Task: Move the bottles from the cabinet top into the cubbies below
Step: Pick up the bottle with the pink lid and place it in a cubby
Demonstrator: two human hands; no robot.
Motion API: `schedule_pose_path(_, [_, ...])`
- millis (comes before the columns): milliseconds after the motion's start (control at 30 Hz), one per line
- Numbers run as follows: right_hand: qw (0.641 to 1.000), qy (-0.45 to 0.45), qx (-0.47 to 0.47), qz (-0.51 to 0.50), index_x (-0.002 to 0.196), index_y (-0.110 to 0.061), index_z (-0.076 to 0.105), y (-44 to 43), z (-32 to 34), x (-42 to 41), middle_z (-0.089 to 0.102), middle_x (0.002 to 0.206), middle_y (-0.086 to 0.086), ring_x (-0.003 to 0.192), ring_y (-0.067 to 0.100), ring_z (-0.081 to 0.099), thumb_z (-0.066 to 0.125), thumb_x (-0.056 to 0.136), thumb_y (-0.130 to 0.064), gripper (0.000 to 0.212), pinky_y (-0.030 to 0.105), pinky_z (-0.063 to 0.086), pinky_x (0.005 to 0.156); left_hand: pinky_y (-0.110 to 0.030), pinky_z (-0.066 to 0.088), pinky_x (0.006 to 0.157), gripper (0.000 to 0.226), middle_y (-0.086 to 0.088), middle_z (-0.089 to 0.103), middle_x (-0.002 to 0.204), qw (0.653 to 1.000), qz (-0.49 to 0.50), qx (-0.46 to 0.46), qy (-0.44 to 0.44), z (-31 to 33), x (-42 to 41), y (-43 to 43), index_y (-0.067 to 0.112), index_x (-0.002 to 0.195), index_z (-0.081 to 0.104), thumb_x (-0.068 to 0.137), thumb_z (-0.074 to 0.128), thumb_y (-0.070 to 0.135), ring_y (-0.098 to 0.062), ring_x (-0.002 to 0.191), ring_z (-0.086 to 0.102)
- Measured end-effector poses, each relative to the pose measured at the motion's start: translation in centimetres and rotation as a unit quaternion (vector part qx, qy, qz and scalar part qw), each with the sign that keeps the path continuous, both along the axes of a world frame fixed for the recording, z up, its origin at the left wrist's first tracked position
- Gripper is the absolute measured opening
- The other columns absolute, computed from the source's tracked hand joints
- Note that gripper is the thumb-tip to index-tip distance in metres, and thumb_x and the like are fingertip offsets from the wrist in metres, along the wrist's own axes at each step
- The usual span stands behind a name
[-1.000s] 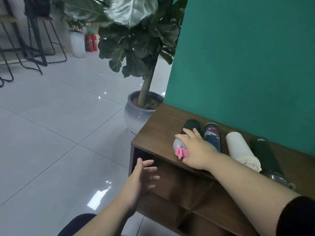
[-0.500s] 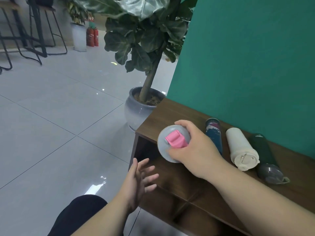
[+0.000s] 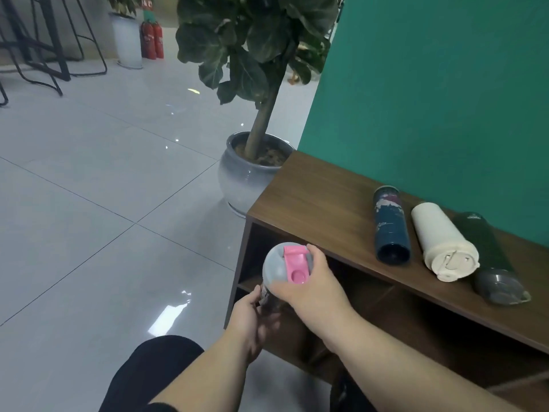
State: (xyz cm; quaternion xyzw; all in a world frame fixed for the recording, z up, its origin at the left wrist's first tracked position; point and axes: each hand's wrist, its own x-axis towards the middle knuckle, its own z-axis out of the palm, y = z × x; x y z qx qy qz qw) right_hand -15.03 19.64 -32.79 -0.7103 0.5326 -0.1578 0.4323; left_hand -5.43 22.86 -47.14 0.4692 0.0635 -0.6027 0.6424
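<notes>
Your right hand (image 3: 312, 288) is wrapped around the top end of the shaker bottle (image 3: 280, 273), fingers curled over its smooth grey domed lid and beside the glossy pink flip cap (image 3: 295, 264). Your left hand (image 3: 252, 319) cups the dark body from below, fingers closed on it. The bottle is off the cabinet top (image 3: 320, 209) and sits in front of the cabinet's left end, level with the upper cubby (image 3: 350, 281). Its long axis runs roughly along your line of sight, lid towards you, base pointing down and away; most of the body is hidden by your hands.

On the wood-grain top three cylinders lie on their sides, touching, near the matte teal wall (image 3: 445, 99): a patterned navy bottle (image 3: 390, 224), a cream bottle (image 3: 439, 239) and a dark green bottle (image 3: 487, 257) with a grey lid, tops towards you.
</notes>
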Motion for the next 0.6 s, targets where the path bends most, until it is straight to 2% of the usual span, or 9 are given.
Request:
schedule_pose_path(33, [1.000, 0.012, -0.010, 0.012, 0.149, -0.036, 0.026, -0.4, -1.0, 0.2, 0.047, 0.137, -0.010, 0.119, 0.015, 0.055, 0.084, 0.059, -0.040, 0.106, 0.034, 0.052, 0.096, -0.038, 0.053, 0.068, 0.033, -0.005, 0.073, 0.062, 1.000, 0.000, 0.010, -0.001, -0.7, 0.1, -0.6, 0.003, 0.114, 0.069, 0.106, 0.047, 0.027, -0.028, 0.061, 0.071])
schedule_pose_path(100, [0.999, 0.004, -0.024, 0.021, 0.140, -0.043, 0.029, -1.2, -3.0, 0.6, 0.047, 0.133, -0.017, 0.119, 0.010, 0.054, 0.086, 0.058, -0.041, 0.100, 0.028, 0.050, 0.094, -0.034, 0.056, 0.061, 0.037, -0.011, 0.075, 0.083, 0.999, -0.010, 0.036, -0.002, -1.6, 0.2, -1.6, -0.001, 0.120, 0.070, 0.105, 0.046, 0.023, -0.024, 0.053, 0.073])
schedule_pose_path(167, [0.999, -0.004, -0.041, 0.004, 0.124, -0.052, 0.032, -2.1, -5.0, 1.0, 0.053, 0.122, -0.021, 0.109, 0.007, 0.059, 0.088, 0.053, -0.045, 0.091, 0.028, 0.055, 0.089, -0.031, 0.058, 0.053, 0.042, -0.021, 0.076, 0.114, 0.998, -0.016, 0.056, 0.008, -3.0, 0.5, -2.6, -0.003, 0.126, 0.070, 0.104, 0.044, 0.022, -0.026, 0.065, 0.075])
schedule_pose_path(200, [0.999, -0.004, -0.045, -0.007, 0.123, -0.050, 0.034, -2.5, -6.0, 1.3, 0.055, 0.119, -0.020, 0.106, 0.007, 0.061, 0.088, 0.051, -0.047, 0.091, 0.029, 0.057, 0.087, -0.032, 0.059, 0.052, 0.044, -0.025, 0.075, 0.123, 0.998, -0.013, 0.063, 0.015, -3.7, 0.7, -3.1, -0.002, 0.127, 0.070, 0.103, 0.043, 0.023, -0.030, 0.075, 0.074])
schedule_pose_path(233, [0.999, -0.005, -0.046, -0.015, 0.127, -0.046, 0.035, -2.9, -6.9, 1.6, 0.056, 0.119, -0.019, 0.105, 0.007, 0.061, 0.088, 0.049, -0.048, 0.094, 0.031, 0.058, 0.087, -0.033, 0.059, 0.053, 0.047, -0.027, 0.074, 0.126, 0.997, -0.010, 0.071, 0.016, -4.5, 0.9, -3.6, -0.001, 0.129, 0.070, 0.101, 0.042, 0.023, -0.035, 0.083, 0.072])
schedule_pose_path(300, [0.999, -0.004, -0.044, -0.029, 0.134, -0.039, 0.034, -3.6, -8.6, 2.1, 0.056, 0.122, -0.014, 0.106, 0.008, 0.061, 0.088, 0.048, -0.048, 0.102, 0.033, 0.058, 0.088, -0.036, 0.057, 0.055, 0.051, -0.027, 0.074, 0.116, 0.996, 0.001, 0.094, 0.002, -5.3, 1.3, -4.5, 0.000, 0.131, 0.070, 0.099, 0.039, 0.025, -0.040, 0.090, 0.065])
schedule_pose_path(467, [0.998, 0.017, -0.047, -0.046, 0.139, -0.033, 0.031, -5.3, -11.4, 3.3, 0.057, 0.125, -0.004, 0.107, 0.015, 0.063, 0.090, 0.048, -0.048, 0.110, 0.037, 0.059, 0.087, -0.028, 0.048, 0.049, 0.047, -0.015, 0.074, 0.092, 0.992, 0.040, 0.115, 0.015, -6.9, 2.1, -6.3, 0.005, 0.121, 0.074, 0.100, 0.041, 0.031, -0.024, 0.060, 0.063])
schedule_pose_path(533, [0.998, 0.021, -0.046, -0.047, 0.140, -0.034, 0.029, -5.9, -12.0, 3.6, 0.057, 0.125, -0.004, 0.108, 0.015, 0.063, 0.091, 0.049, -0.047, 0.111, 0.037, 0.059, 0.087, -0.033, 0.052, 0.057, 0.048, -0.020, 0.078, 0.103, 0.993, 0.044, 0.106, 0.029, -7.2, 2.3, -7.0, 0.009, 0.126, 0.074, 0.098, 0.044, 0.034, -0.029, 0.074, 0.069])
schedule_pose_path(600, [0.997, 0.027, -0.048, -0.049, 0.142, -0.033, 0.030, -6.5, -12.5, 3.8, 0.057, 0.127, -0.004, 0.110, 0.017, 0.063, 0.092, 0.050, -0.046, 0.112, 0.038, 0.058, 0.089, -0.046, 0.060, 0.078, 0.049, -0.022, 0.077, 0.124, 0.992, 0.058, 0.099, 0.047, -7.6, 2.3, -7.6, 0.010, 0.129, 0.073, 0.098, 0.048, 0.037, -0.037, 0.102, 0.072])
